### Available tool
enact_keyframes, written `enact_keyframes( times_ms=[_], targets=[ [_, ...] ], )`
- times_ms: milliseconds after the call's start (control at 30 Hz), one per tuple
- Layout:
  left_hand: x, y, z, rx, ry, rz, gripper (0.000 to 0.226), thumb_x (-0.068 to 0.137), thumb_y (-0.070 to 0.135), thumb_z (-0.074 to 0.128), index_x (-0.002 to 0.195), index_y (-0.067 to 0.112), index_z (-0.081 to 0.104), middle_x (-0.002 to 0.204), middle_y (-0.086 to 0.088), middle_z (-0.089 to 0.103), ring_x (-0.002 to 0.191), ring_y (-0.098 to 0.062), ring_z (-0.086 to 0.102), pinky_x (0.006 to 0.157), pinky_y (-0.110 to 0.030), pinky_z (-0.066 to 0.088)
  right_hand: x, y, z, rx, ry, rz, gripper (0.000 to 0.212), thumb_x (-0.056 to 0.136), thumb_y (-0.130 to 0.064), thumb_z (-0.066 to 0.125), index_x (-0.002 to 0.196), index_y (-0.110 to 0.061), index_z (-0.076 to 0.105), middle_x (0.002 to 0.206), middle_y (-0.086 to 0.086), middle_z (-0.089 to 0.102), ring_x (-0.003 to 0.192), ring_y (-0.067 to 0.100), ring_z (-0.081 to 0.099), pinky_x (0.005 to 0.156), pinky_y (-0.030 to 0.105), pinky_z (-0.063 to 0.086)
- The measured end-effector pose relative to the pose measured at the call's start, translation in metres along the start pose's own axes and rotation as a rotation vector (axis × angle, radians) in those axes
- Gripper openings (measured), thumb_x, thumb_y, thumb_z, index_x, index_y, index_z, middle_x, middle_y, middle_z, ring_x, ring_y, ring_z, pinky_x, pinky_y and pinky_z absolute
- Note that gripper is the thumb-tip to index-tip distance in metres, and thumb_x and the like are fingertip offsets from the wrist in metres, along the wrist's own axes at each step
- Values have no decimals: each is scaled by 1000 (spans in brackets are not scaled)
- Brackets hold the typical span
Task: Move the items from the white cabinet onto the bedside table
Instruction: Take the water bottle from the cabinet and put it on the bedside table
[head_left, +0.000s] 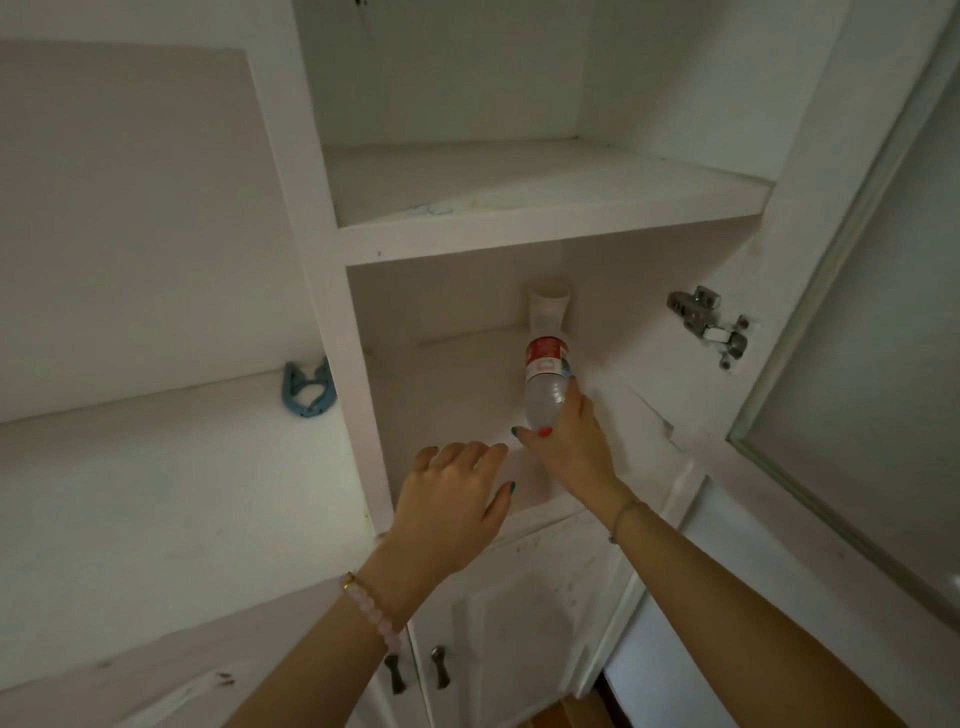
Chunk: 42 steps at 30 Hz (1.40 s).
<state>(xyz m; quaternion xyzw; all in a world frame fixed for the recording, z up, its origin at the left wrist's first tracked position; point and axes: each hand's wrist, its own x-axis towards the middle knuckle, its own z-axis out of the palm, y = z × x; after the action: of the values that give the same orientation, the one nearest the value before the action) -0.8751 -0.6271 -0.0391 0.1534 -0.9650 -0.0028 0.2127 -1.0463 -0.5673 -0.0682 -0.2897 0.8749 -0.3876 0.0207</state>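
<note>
Cabinet: we look up into a white cabinet (358, 364) with two open compartments, one above the other; its paint is chipped along the right front edge.
Upper shelf: we see the upper shelf (519, 192) as a white board with faint smudges near its front.
Lower shelf: the lower shelf (441, 395) carries the cup, and the bottle is over it.
Cup: a small white cup (549, 304) stands upright at the back wall, just behind the bottle's far end.
Bottle: a clear plastic bottle (543, 387) with a red and white label lies tilted, far end toward the cup, near end in the right hand; we cannot tell whether it touches the shelf.
Right hand: our right hand (571, 452) wraps fingers and thumb round the bottle's near end; a thin wrist chain (623, 514) circles the wrist.
Left hand: our left hand (457, 499) hovers palm down at the lower shelf's front edge, fingers loosely spread, holding nothing; a pink bead bracelet (371, 610) sits on the wrist.
Door: a frosted glass door (857, 364) stands swung open on the right, with a metal hinge (709, 322) on the cabinet's inner side wall.
Left side: a blue clip (305, 389) lies on the open side shelf (156, 410), against the divider.
Below: we see two closed white doors with dark handles (440, 666).
</note>
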Motion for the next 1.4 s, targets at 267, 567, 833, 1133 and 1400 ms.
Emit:
enact_keyframes(
  times_ms=[267, 567, 833, 1133, 1400],
  targets=[
    [-6, 2, 1, 3, -29, -41, 39, 84, 37, 38, 101, 15, 66, 86, -1, 69, 72, -21, 65, 66, -36, 53, 13, -4, 10, 255, -15, 119, 90, 74, 2, 65, 147, -12, 15, 135, 18, 31, 115, 35, 45, 94, 44, 46],
    [-10, 7, 0, -12, -38, -26, 41, 85, 37, 37, 103, 14, 66, 88, -1, 69, 72, -21, 66, 67, -36, 54, -2, 21, -18, 535, 37, 128, 58, 64, 8, 65, 117, -12, 54, 101, 7, 61, 88, 25, 62, 60, 19, 43],
    [-7, 12, -2, -37, -27, 11, 44, 85, 38, 36, 106, 13, 65, 93, -3, 70, 78, -23, 67, 70, -37, 54, -41, 31, -63, 909, 110, 294, 57, 70, -5, 73, 123, -16, 57, 113, 3, 64, 103, 16, 61, 89, 29, 49],
    [4, 27, -5, -233, 79, 62, 51, 85, 37, 52, 129, 11, 52, 122, -6, 61, 109, -26, 58, 89, -42, 46, -83, 10, -129, 1046, 203, 147, 33, 85, -11, 64, 116, -20, 61, 115, 6, 65, 105, 18, 63, 85, 29, 53],
    [-6, 52, -6, -556, -134, 60, 91, 77, 50, 70, 148, 21, 20, 151, 3, 29, 134, -12, 32, 101, -24, 29, -105, -13, -160, 935, 184, 75, 17, 88, -15, 60, 103, -23, 66, 109, 14, 67, 99, 26, 65, 85, 36, 54]
  ],
)
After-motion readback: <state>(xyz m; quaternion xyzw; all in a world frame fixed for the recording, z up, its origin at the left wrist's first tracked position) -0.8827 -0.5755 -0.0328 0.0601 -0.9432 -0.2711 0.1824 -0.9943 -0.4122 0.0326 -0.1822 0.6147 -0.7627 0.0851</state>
